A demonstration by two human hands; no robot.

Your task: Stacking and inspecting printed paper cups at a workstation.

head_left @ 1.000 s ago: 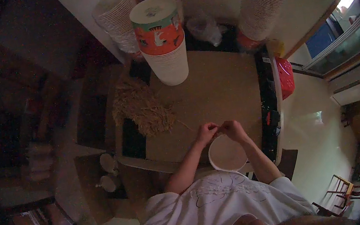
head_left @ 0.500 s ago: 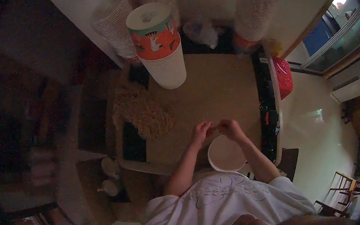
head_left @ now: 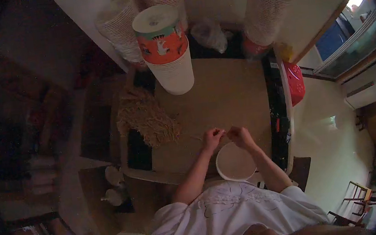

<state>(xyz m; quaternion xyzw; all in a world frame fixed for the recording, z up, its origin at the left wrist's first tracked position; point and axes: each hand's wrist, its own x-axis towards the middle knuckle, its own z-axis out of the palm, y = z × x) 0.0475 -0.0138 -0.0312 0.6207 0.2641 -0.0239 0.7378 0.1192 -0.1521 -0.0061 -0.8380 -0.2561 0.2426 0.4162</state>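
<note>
Left hand (head_left: 213,138) and right hand (head_left: 241,137), fingers pinched narrow, contents too small to tell, hover at the paper tub's (head_left: 236,163) twelve o'clock; shredded-straw pile (head_left: 148,117) at ten, presumably for easy reach.

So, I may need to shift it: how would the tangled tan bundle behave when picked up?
The tangled tan bundle would probably flop, being a heap of thin strands. Its loose, stringy look suggests it's light for its size.

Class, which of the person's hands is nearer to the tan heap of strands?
Left. The left hand is to the right of the tan heap, apart from it; the right hand is farther right.
</note>
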